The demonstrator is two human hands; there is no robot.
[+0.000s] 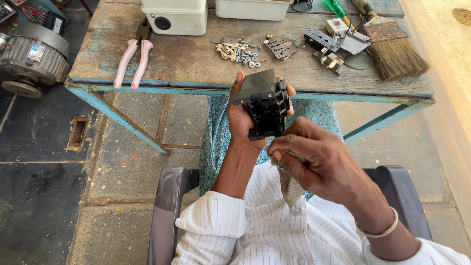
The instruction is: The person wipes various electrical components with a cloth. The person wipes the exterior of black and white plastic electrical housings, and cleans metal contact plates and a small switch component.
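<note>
Fingers of the left hand (244, 122) are closed around a black plastic switch block (265, 106), which is held upright in the air just in front of the table edge, above the person's lap. The right hand (314, 159) is pinched together on a small grey rag (290, 185), and its fingertips meet the lower corner of the block. I judge the step in hand is wiping the block clean; the next move seems to need a firm left grip while the rag is pressed into the narrow slots, perhaps with the block turned a little. On the worn blue wooden table (196, 64) lie pink-handled pliers (131, 63), a heap of small screws and washers (240, 51), loose metal switch parts (333, 46) and a paint brush (390, 46). The far face of the block is hidden, the rag is mostly covered by the fingers, and the two white boxes at the top are cut off.
</note>
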